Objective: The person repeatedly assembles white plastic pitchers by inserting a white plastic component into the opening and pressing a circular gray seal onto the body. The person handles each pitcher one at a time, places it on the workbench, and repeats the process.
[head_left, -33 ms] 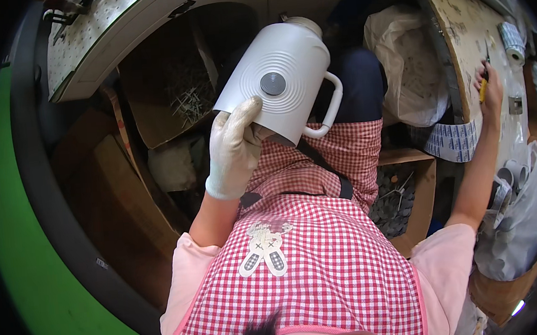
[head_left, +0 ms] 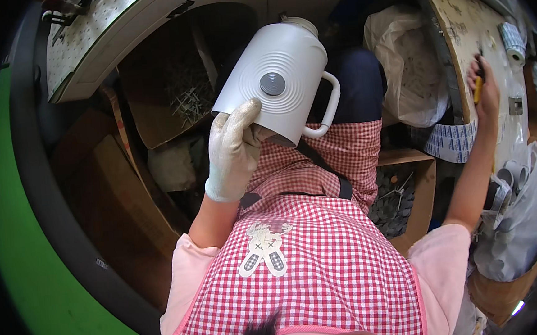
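My left hand (head_left: 234,142), in a white knitted glove, grips a white jug body (head_left: 243,76) by its open bottom rim. The thumb presses on the outside and the other fingers are tucked behind or inside. The jug lies tilted over my lap, its neck pointing away and its handle (head_left: 333,106) to the right. Pressed rings surround a round grey disc (head_left: 272,84) on its side. Over the board at the right, my bare right hand (head_left: 487,90) is closed around a slim tool with a yellow handle (head_left: 478,89) and a dark, thin end; its exact kind is unclear.
A worn wooden board (head_left: 458,30) carries a roll (head_left: 512,44) of printed film. Beside it hangs a whitish plastic bag (head_left: 405,71). One cardboard box (head_left: 423,200) holds several grey discs; another box (head_left: 147,126) has thin pale strips. A white bench (head_left: 103,36) curves along the far left.
My right hand has drawn slightly left and down with the yellow-handled tool. The jug and my left hand have barely shifted.
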`<state>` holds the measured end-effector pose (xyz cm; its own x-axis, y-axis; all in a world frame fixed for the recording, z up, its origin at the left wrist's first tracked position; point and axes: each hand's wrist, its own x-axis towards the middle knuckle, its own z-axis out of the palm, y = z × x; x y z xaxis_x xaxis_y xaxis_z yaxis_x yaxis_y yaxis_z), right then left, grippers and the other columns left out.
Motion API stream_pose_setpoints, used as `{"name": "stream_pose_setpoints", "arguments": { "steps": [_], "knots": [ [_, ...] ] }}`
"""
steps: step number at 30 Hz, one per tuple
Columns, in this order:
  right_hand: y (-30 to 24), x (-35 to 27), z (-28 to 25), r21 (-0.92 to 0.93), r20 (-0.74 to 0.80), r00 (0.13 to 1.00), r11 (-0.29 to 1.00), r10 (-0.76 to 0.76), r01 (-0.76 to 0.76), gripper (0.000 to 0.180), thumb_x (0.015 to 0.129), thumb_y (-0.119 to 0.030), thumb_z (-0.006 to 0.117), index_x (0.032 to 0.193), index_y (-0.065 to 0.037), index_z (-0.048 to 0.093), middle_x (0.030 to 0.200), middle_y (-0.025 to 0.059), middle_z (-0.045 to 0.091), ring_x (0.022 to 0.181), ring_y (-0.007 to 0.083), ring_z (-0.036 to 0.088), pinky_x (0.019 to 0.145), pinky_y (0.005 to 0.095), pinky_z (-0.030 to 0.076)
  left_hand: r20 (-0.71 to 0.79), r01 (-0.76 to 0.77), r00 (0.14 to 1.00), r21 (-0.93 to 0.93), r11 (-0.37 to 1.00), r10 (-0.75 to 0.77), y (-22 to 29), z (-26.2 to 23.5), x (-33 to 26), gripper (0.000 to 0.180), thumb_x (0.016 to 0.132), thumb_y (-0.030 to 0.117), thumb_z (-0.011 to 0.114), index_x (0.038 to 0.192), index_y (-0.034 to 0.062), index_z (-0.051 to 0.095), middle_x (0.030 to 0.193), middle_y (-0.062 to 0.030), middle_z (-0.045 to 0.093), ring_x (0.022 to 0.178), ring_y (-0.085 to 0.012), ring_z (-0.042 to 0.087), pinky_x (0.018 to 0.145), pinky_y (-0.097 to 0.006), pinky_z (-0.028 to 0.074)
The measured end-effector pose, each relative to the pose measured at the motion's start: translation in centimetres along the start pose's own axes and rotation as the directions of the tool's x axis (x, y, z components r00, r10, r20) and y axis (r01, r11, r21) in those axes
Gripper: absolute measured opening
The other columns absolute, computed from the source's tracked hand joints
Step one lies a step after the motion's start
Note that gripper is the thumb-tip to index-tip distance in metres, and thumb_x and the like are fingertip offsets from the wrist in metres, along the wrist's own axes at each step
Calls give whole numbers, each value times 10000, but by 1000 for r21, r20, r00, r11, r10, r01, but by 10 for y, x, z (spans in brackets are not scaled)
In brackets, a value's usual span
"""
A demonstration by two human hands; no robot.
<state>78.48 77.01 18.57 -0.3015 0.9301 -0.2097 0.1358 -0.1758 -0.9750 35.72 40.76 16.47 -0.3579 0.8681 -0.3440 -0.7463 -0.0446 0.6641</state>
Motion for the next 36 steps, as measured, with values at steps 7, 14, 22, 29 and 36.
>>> {"name": "stream_pose_setpoints", "arguments": {
  "steps": [7,14,22,29,36],
  "knots": [
    [-27,-141,284,-270,630,775,923,-44,273,481,1042,-88,556,1522,-88,533,870,68,659,674,104,609,603,245,497,-52,9,999,51,999,-7,-4,17,-4,321,1054,128,571,1266,-112,591,1083,-197,738,916,-237,766,804,-339,658],
    [-7,-161,306,-400,634,738,719,-230,568,486,1037,-31,596,1500,-175,581,1022,192,743,787,229,718,727,341,569,-68,-3,998,150,989,13,-7,20,-13,355,1053,178,596,1278,-96,597,1091,-193,731,917,-226,764,803,-336,654],
    [-12,-179,310,-669,623,762,383,-179,637,681,928,12,637,1547,-244,518,766,137,651,615,285,650,602,378,552,-97,-20,995,202,979,41,-12,22,-17,325,1057,188,599,1217,-92,643,1065,-154,739,852,-163,759,767,-260,641],
    [-2,-191,315,-759,560,787,219,-258,613,652,927,-29,637,1537,-233,528,716,128,628,572,273,621,560,388,527,-29,-123,987,508,853,160,-28,31,-14,383,1064,236,594,1185,-125,638,988,-135,719,813,-150,696,776,-294,600],
    [-5,-142,262,38,71,943,945,-326,324,413,1044,-360,665,1315,-51,624,739,-47,593,519,-8,410,436,160,300,18,-73,997,297,952,70,5,12,-27,356,981,183,730,1228,-68,674,1104,-89,740,1010,-174,701,913,-318,553]
  ]
}}
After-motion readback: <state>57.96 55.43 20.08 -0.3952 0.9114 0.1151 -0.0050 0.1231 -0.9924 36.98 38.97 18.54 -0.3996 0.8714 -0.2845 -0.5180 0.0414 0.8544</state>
